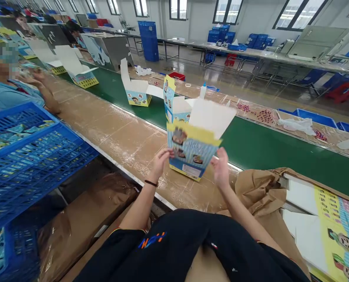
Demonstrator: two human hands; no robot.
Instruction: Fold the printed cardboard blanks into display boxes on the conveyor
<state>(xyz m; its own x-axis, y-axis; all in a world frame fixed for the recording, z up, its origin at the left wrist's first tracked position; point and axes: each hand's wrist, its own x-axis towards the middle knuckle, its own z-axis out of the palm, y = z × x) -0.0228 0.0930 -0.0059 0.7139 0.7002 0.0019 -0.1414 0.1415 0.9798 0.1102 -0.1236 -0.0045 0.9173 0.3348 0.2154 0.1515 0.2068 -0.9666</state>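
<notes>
A printed cardboard box (192, 150), blue-striped with yellow edges, stands slightly tilted on the brown-covered worktable in front of me, its white lid flap (211, 117) raised. My left hand (162, 161) pinches the left edge of this box between thumb and fingers. Beside its right edge is my right hand (220, 169), fingers stretched upward and the thumb side close to the cardboard; whether it touches is blurred. Just behind stands another open box (180, 111) of the same print on the green conveyor belt (251, 141).
More open boxes (137, 98) stand along the belt to the left. Blue crates (30, 156) of small packets are at my left, near a seated co-worker (12, 86). Flat printed cartons (333, 231) and crumpled brown paper (259, 190) lie at my right. Small red pieces (265, 116) lie across the belt.
</notes>
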